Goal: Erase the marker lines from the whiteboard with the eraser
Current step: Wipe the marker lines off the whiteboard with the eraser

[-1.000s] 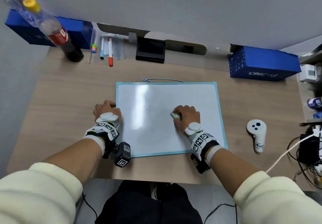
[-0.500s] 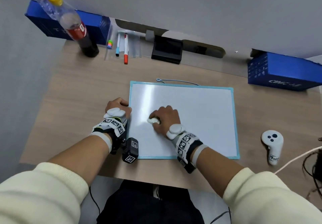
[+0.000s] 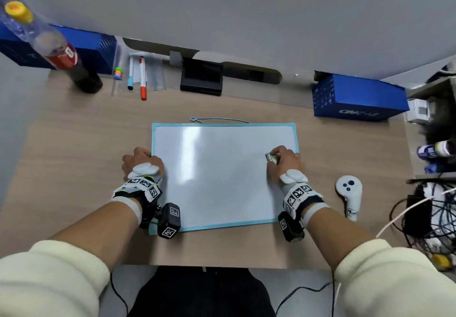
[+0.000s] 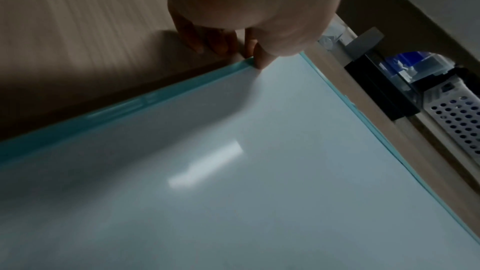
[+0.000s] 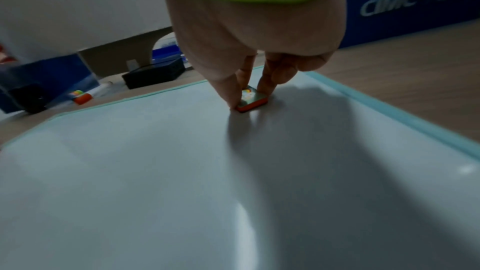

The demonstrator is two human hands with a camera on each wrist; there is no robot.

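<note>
Whiteboard [image 3: 222,176]: flat on desk [image 3: 74,149], teal frame, no marker lines visible on it. Left hand [image 3: 142,162]: fingers curled, thumb pressing the left frame edge; nothing held. Right hand [image 3: 286,162]: fingertips pinching small eraser [image 5: 253,99], flat on the surface near the right frame edge. Risk, judged: a further rightward stroke could run the eraser off the frame. Beyond: markers [image 3: 142,79], cola bottle [image 3: 61,55].

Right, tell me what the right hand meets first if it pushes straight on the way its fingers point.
Probably the whiteboard's far teal rim: the right hand, pinching the eraser, points toward the back; past the rim, bare desk. Depth is uncertain.
</note>
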